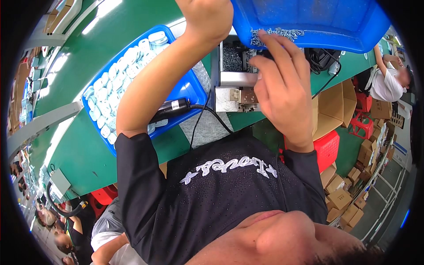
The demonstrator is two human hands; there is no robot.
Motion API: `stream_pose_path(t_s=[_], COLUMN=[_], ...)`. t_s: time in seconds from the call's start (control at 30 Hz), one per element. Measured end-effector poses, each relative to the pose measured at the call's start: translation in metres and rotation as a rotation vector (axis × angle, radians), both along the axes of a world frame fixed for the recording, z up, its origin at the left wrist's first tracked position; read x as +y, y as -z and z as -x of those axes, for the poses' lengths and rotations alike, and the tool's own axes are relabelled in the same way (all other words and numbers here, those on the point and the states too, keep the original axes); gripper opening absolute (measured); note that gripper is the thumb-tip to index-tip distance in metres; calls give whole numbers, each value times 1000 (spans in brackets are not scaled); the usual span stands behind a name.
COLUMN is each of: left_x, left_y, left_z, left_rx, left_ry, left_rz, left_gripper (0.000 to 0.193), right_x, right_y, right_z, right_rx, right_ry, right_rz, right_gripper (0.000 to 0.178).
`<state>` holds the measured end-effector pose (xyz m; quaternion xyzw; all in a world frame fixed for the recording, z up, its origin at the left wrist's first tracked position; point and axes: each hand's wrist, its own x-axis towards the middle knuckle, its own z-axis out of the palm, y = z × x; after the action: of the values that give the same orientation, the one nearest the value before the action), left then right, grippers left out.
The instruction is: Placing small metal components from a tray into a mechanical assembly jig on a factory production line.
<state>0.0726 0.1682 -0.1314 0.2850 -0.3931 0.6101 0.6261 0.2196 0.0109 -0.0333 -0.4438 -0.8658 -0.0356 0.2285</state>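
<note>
A blue plastic tray [309,17] is tilted at the top of the head view, with small silver screws [282,33] gathered along its near edge. My left hand [210,20] is closed on the tray's left side; its fingertips are out of sight. My right hand [285,86] has its fingers stretched and apart, one fingertip among the screws at the tray's edge. Below the tray stands a metal screw feeder [238,78] with more screws in its bin. A small metal fixture [243,98] is at its front, left of my right hand.
Left of the feeder, a second blue tray [187,88] holds many pale plastic pieces [115,84] and a black electric screwdriver [170,109] with a cord. Black cables [320,59] lie right of the feeder. Cardboard boxes [335,106], red stools [362,123] and other people [388,81] are around the green table.
</note>
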Motion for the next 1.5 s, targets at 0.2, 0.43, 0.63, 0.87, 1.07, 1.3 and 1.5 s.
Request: stream_pose_path(t_s=[0.2,0.43,0.63,0.87,1.07,1.3,1.5], left_x=[1,1,-3,-7,-11,-12,-12], left_y=[5,5,1,-3,-9,-6,-4], left_z=[4,6,3,7,8,3,-2], left_rx=[-5,-11,-23,-15,14,22,-19], left_ry=[-26,-67,-108,-124,-109,-77,-53], left_rz=[-2,-10,-29,-19,7,44,93], left_gripper=[19,20,21,22,23,23,22], right_x=[-4,1,-5,-13,-10,-3,-3], right_y=[-5,-3,-7,-14,-11,-9,-5], right_z=[2,6,5,2,-3,-6,-5], right_rx=[-29,-17,-123,-58,-32,-43,-83], right_ry=[-15,-4,6,-11,32,113,145], right_rz=[33,-73,6,46,-2,-72,-73], right_gripper=[30,30,29,26,24,23,22])
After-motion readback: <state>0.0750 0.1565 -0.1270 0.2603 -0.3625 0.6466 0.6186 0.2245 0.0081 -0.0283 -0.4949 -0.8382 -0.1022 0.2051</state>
